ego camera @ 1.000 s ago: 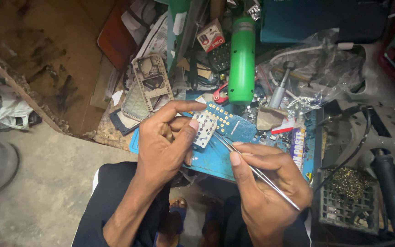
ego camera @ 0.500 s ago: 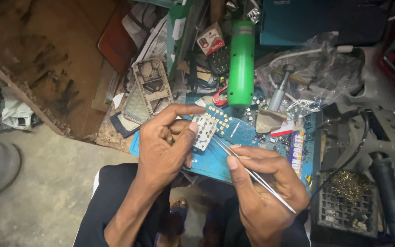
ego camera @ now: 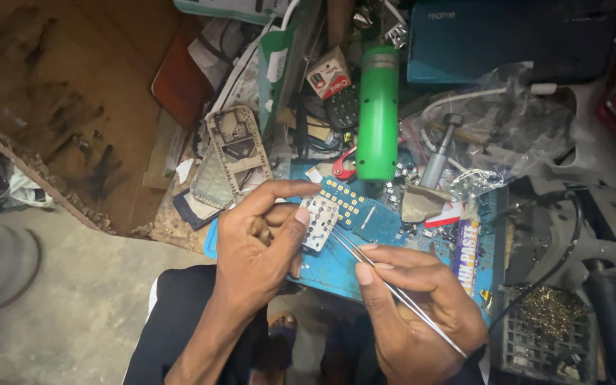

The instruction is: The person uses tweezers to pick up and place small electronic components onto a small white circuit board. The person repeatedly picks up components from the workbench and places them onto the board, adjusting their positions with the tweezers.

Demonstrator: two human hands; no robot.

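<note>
Lots is getting hidden here: the left hand (ego camera: 258, 249) is covering the lower part of the small white keypad membrane (ego camera: 319, 222), so only its upper dotted face is showing past the thumb. The blue circuit board (ego camera: 361, 214) with gold contact pads is lying partly under that membrane and partly under the tweezer tips, edges hard to trace against the blue work mat (ego camera: 322, 274). The mat is getting cut off by both hands and the person's dark-clothed legs below. Small parts scattered behind the board are too tiny to tell apart. The clear plastic bag (ego camera: 515, 135) is blurring whatever is sitting inside it, apart from a grey-handled tool (ego camera: 440, 153). Frame edge is cropping the dark soldering handle (ego camera: 611, 321) at lower right.

Left grip: thumb and fingers are pinching together on the keypad membrane, holding it tilted just above the board, near the middle of the desk. Right hand (ego camera: 415, 306) grip: thumb and forefinger are closing on the metal tweezers (ego camera: 393, 292), clamped around the shaft; the tips are pointing up-left and reaching the lower edge of the membrane, whether actually touching it cannot be told, and the tips look nearly together.

Around them: a green cylinder (ego camera: 377, 110) is standing just behind the board, a stripped phone frame (ego camera: 233, 153) is lying to the left, a brass wool tip cleaner (ego camera: 557, 321) is sitting at right, a tube of paste (ego camera: 467, 253) is lying on the mat's right side
</note>
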